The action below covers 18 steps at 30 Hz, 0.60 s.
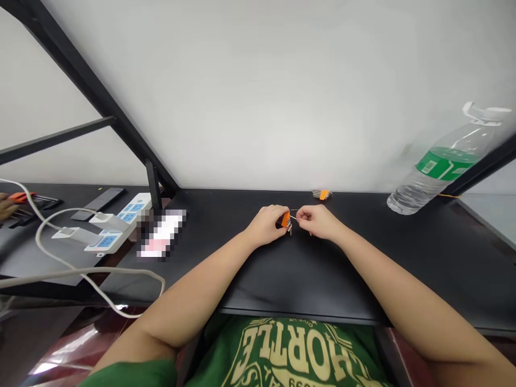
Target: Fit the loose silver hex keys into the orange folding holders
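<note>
Over the middle of the black table, my left hand (268, 224) is closed round an orange hex key holder (286, 219). Several short metal key ends stick out of the holder's right side. My right hand (318, 221) is just to the right, with thumb and fingers pinched on a thin metal hex key (294, 217) that reaches toward the holder. Whether this key's far end sits inside the holder I cannot tell. Behind my hands, near the wall, lies a second orange holder (323, 194) with several hex keys in it.
A large clear water bottle (443, 166) with a green label stands at the back right. On the left are a blurred-out phone-like object (163, 234), a white power strip (121, 223) with plugs and cables, and a dark frame post (153, 185). Another person's hand (6, 207) shows at the far left.
</note>
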Motion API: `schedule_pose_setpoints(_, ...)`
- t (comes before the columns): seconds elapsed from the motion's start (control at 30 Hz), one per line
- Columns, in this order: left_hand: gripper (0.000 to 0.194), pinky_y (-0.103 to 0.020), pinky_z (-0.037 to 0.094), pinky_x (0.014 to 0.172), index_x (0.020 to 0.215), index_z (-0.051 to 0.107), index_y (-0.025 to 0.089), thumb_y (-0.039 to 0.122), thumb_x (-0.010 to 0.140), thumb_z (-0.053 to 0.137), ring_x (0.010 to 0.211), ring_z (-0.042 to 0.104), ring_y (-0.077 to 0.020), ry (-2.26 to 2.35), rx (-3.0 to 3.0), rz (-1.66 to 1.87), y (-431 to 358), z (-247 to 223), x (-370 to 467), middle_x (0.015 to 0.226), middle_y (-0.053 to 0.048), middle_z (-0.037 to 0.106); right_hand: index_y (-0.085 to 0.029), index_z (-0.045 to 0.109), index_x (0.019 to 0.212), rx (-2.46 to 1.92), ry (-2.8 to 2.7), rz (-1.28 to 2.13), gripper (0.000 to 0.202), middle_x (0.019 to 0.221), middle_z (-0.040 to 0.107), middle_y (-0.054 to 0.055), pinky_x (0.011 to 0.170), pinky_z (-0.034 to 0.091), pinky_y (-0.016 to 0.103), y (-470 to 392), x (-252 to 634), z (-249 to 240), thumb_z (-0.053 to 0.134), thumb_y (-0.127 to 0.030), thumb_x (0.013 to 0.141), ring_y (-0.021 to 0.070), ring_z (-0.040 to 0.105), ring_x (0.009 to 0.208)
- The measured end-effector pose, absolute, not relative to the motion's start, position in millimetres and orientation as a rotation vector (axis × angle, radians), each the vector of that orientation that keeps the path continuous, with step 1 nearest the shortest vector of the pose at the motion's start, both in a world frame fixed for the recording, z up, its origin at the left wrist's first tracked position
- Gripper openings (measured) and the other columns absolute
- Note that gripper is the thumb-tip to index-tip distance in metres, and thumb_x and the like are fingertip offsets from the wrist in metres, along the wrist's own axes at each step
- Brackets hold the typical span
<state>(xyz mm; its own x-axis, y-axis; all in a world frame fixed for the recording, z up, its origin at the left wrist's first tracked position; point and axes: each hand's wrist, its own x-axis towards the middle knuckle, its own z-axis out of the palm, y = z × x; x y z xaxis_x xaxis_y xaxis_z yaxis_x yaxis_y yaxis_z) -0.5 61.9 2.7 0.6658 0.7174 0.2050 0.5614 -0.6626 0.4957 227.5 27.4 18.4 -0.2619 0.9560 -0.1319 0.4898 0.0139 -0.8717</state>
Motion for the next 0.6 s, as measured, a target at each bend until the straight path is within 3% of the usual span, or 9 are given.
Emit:
schedule_pose_setpoints(0.2, 0.041, -0.044, 0.045, 0.105, 0.123, 0.061, 0.026, 0.022, 0.083, 0.069, 0.108, 0.067, -0.0237, 1.010, 2.552, 0.528, 61.9, 4.6, -1.2, 0.121, -0.004, 0.073, -0.021, 0.064, 0.077, -1.465, -1.741, 1.240, 0.006, 0.065, 0.063, -0.003, 0.043, 0.047, 0.023, 29.0, 228.1, 17.4, 0.062, -0.017, 0.074, 0.0121, 0.059, 0.046)
schedule_pose_setpoints(0.4, 0.040, -0.041, 0.046, 0.101, 0.122, 0.063, 0.027, 0.022, 0.083, 0.070, 0.105, 0.068, -0.0233, 0.985, 2.596, 0.446, 59.0, 9.1, -1.6, 0.117, -0.003, 0.074, -0.019, 0.065, 0.077, -1.445, -1.484, 1.569, 0.008, 0.058, 0.063, -0.002, 0.041, 0.051, 0.023, 32.8, 228.7, 17.6, 0.063, -0.014, 0.071, 0.0122, 0.058, 0.043)
schedule_pose_setpoints(0.6, 0.039, -0.041, 0.047, 0.100, 0.120, 0.065, 0.027, 0.024, 0.082, 0.071, 0.102, 0.068, -0.0227, 0.996, 2.567, 0.458, 58.4, 6.9, -0.9, 0.114, -0.003, 0.074, -0.019, 0.066, 0.076, -1.436, -1.464, 1.620, 0.006, 0.058, 0.064, -0.002, 0.039, 0.052, 0.022, 30.8, 227.0, 19.4, 0.065, -0.014, 0.073, 0.0110, 0.058, 0.042)
